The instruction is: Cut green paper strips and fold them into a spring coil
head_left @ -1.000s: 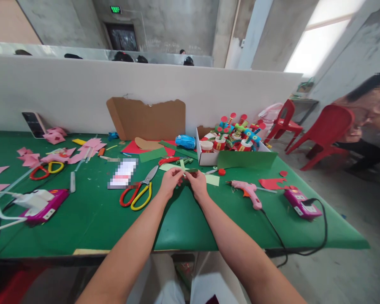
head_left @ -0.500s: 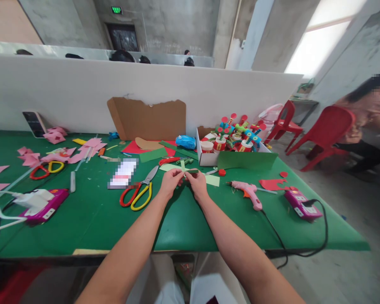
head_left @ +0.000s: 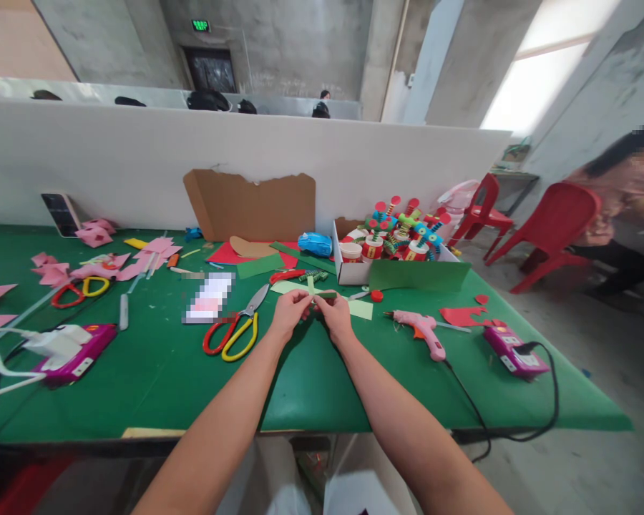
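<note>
My left hand and my right hand meet over the middle of the green table. Both pinch a small folded piece of green paper strips, light and dark, between their fingertips. The strips cross just above my fingers. Red and yellow scissors lie just left of my left hand. A pink glue gun lies to the right of my right hand.
A white box of coloured paper-cup figures stands behind my hands, with green card leaning on it. Pink paper scraps, a second pair of scissors and pink power strips lie about. A person sits on red chairs at right.
My hands have stayed in place while the fingers worked the green strips slightly. The camera has tipped up a little, so everything sits slightly lower in view.
</note>
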The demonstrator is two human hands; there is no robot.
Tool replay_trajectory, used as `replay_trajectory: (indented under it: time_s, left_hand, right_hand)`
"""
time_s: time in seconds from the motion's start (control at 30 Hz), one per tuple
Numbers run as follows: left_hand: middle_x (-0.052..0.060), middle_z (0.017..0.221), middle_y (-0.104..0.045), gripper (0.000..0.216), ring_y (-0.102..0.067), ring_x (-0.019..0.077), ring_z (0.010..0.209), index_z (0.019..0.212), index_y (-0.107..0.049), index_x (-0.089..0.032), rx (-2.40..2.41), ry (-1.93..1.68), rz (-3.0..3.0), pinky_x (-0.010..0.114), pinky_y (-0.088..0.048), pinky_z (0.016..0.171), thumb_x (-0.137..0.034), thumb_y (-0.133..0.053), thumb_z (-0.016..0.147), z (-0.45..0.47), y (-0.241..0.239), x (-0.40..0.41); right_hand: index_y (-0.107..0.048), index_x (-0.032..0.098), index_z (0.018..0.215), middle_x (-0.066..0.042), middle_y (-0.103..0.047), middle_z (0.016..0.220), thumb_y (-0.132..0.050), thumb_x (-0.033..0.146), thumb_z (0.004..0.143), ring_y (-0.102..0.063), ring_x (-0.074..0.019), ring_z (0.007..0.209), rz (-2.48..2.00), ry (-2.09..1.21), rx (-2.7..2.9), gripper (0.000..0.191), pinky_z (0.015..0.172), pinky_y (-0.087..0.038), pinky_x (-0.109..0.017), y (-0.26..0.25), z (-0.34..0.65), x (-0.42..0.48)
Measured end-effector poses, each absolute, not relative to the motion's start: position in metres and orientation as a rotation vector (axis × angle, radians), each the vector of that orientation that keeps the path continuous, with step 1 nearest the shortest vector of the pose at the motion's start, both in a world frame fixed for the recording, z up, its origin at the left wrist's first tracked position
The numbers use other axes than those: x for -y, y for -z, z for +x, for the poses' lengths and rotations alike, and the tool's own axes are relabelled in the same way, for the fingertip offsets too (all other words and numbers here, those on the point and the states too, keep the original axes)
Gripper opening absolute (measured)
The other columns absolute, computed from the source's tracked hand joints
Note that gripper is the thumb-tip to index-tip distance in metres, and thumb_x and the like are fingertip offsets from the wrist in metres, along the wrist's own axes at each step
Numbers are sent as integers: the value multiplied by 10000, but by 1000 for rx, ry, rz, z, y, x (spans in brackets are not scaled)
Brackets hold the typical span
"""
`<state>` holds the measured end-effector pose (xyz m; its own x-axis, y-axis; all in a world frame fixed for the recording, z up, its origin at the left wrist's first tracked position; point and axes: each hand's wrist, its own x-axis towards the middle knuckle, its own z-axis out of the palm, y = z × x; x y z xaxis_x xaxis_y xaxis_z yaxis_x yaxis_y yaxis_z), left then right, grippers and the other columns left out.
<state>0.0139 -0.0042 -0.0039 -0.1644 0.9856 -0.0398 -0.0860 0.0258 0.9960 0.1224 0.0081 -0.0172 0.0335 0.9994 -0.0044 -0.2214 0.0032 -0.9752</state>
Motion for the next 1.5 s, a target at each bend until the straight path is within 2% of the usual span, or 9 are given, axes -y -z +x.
replay_trajectory:
  time_s: [0.5,0.77,0.97,1.37,1.5]
  left_hand:
    - [-42,486,-551,232,-456,73,387,705,-591,-152,-1277,-1320,1052,182,-331,384,-339,-713,641,13,3,5]
    - [-33,504,-556,209,-453,71,398,683,-585,-149,-1268,-1339,1083,191,-331,407,-322,-701,666,12,4,4]
    - [-29,520,-569,203,-457,67,412,695,-585,-149,-1271,-1329,1112,182,-329,406,-317,-695,667,10,8,3]
    - [-29,505,-562,271,-444,62,398,685,-601,-148,-1283,-1327,1065,179,-318,384,-375,-720,597,12,4,4]
    - [-47,489,-532,332,-432,55,386,680,-590,-150,-1218,-1379,950,177,-307,382,-417,-741,554,13,3,4]
  right_hand:
    - [-565,204,652,62,-554,525,-660,324,622,-517,-116,518,-1067,-1237,1047,156,548,-401,-252,16,122,-8]
    - [-583,207,739,59,-582,612,-684,370,628,-537,-108,539,-995,-1236,1070,221,580,-438,-249,19,121,-10]
    - [-584,207,751,52,-577,600,-669,386,653,-551,-120,572,-1025,-1247,1074,220,572,-436,-244,22,121,-11]
    - [-602,201,712,56,-552,527,-660,366,625,-520,-126,526,-1045,-1284,1016,195,551,-411,-254,16,122,-9]
    - [-626,209,773,48,-609,620,-635,286,598,-538,-119,547,-959,-1346,1017,191,581,-432,-255,13,124,-8]
